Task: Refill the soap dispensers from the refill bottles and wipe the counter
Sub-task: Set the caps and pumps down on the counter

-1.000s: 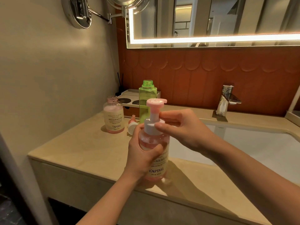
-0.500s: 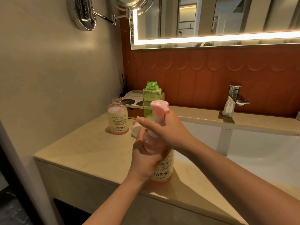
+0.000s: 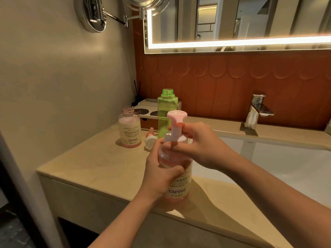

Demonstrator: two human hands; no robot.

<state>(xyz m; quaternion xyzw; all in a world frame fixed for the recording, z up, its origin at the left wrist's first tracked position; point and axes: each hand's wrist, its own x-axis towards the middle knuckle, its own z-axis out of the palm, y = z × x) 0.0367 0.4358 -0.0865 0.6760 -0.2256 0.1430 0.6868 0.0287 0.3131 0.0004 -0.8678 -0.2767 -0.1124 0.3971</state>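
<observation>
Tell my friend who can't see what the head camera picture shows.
A left hand grips a pink soap dispenser on a counter beside a sink while the right hand holds its white pump collar. Behind stand an uncapped pink bottle and an uncapped green bottle.

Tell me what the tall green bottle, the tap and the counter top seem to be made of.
Tall green open-necked bottle: probably translucent plastic, since light passes through it and the neck is threaded. Silver tap: polished, chrome-like metal that mirrors its surroundings. Beige counter top: smooth stone or a stone-look composite with a soft sheen and faint mottling. I cannot tell which.
</observation>
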